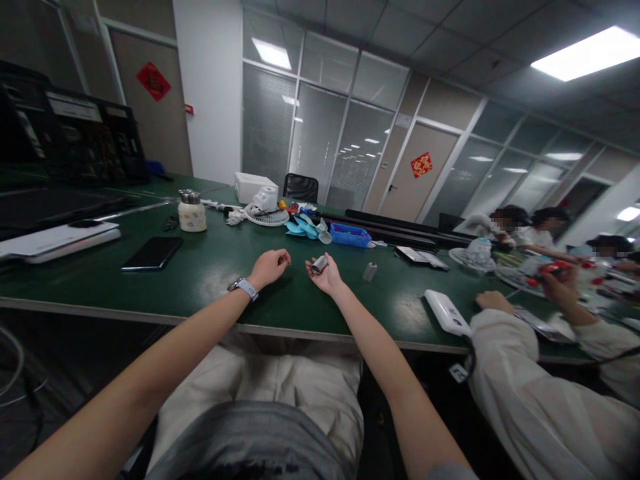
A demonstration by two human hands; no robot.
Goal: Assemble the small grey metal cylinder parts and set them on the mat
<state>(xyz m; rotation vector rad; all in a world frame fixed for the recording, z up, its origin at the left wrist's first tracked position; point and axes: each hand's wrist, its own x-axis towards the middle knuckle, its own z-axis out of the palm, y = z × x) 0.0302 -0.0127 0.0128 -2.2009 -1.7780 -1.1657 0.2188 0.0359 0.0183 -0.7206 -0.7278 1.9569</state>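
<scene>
Silver cylinder (pixel 319 266) is in my right hand (pixel 328 279), fingers gripping it, over the green table (pixel 293 305). Left hand (pixel 269 269) is just beside, fingers curled; from my feed I can't tell if they're fully closed. I see a second cylinder (pixel 370 271) standing near the right hand, blue basket (pixel 350 235) farther back.

Open tabletop (pixel 207 270) between left hand (pixel 269 267) and phone (pixel 153 254), cylinder (pixel 370 271) obstructing rightward.
</scene>
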